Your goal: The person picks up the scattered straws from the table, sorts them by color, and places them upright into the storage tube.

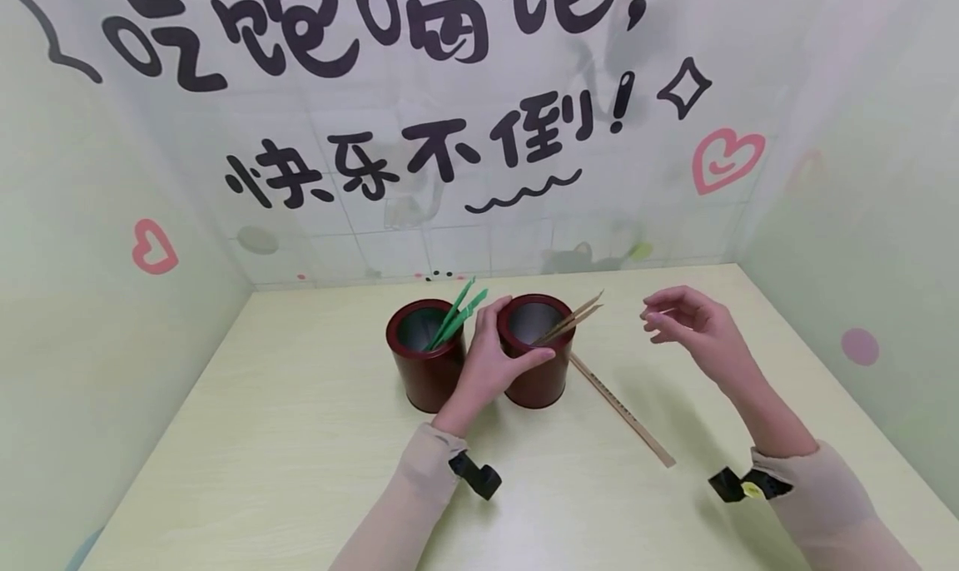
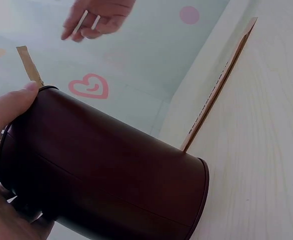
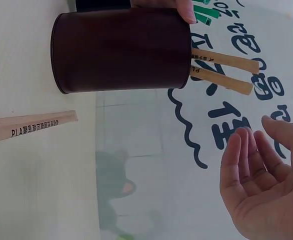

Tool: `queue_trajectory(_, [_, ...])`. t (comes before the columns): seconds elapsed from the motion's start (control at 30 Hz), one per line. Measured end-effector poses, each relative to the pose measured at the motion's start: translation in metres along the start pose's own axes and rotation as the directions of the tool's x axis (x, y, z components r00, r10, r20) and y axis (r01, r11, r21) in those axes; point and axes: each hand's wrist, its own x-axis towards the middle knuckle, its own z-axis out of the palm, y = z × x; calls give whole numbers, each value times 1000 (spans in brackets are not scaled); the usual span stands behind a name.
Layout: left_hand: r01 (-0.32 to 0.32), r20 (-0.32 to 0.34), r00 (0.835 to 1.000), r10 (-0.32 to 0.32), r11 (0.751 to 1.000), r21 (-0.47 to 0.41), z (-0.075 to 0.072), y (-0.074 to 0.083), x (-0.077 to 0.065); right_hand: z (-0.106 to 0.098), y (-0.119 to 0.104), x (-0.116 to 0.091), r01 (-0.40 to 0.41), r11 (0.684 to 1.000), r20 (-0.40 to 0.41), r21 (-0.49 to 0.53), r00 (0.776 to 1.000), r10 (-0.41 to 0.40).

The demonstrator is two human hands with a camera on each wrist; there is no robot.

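My left hand (image 1: 494,363) grips a dark red round canister (image 1: 535,384) by its upper side, thumb along the front below the rim. Brown paper-wrapped straws (image 1: 577,317) lean out of this canister to the right. Close on its left stands a matching dark red canister (image 1: 429,379) with green-wrapped straws (image 1: 459,317) in it. On the table right of the gripped canister lies another brown paper-wrapped straw (image 1: 622,409), with printed letters along it. Raised above the table at the right, my right hand (image 1: 697,330) has loosely bent fingers and nothing visible in it (image 3: 261,180).
The pale wooden table (image 1: 285,438) meets a back wall (image 1: 404,255) with black lettering. Side walls (image 1: 862,246) bound it left and right. Each wrist wears a small black camera (image 1: 479,475).
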Motion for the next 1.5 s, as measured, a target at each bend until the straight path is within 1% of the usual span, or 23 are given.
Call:
queue_trajectory(0.07, [0,1,1000,0,1000,-1,0,0,0,-2,5,2,-84,996,66,-34,994,86])
queue_trajectory(0.13, [-1,3,1000,1,1000,0,1,0,0,-4,12,3,-169,983,127,-68,976,176])
queue_trajectory(0.23, [-2,4,1000,2,1000,2,1,0,0,-7,22,3,-256,961,219,-105,937,273])
queue_trajectory(0.33, [-4,0,1000,4,1000,0,1,0,0,-9,33,-1,-313,942,295,-122,895,336])
queue_trajectory(0.47, [-2,-2,1000,2,1000,-2,1,0,1,-13,43,-10,-367,918,359,-152,845,397])
queue_trajectory(0.73, [-4,3,1000,4,1000,-7,0,1,1,-20,56,-28,-451,876,420,-174,770,480])
queue_trajectory(0.83, [-4,6,1000,4,1000,-11,0,1,1,-22,58,-33,-483,853,439,-197,735,518])
queue_trajectory(0.97, [6,9,1000,-5,1000,-18,0,2,1,-24,61,-38,-506,835,479,-217,690,543])
queue_trajectory(1.03, [7,10,1000,-7,1000,-22,0,1,1,-24,62,-40,-509,832,497,-220,675,545])
queue_trajectory(1.13, [9,10,1000,-8,1000,-23,0,1,1,-24,64,-42,-517,827,506,-221,664,550])
queue_trajectory(1.27, [9,12,1000,-8,1000,-22,0,1,1,-24,66,-43,-514,829,508,-222,664,548])
queue_trajectory(1.33, [10,12,1000,-9,1000,-20,0,1,1,-23,68,-44,-494,837,513,-234,669,538])
queue_trajectory(1.4, [10,11,1000,-10,1000,-18,0,1,1,-23,69,-44,-457,852,520,-254,678,519])
queue_trajectory(1.5, [13,10,1000,-13,1000,-18,0,1,1,-21,70,-44,-377,877,526,-297,702,480])
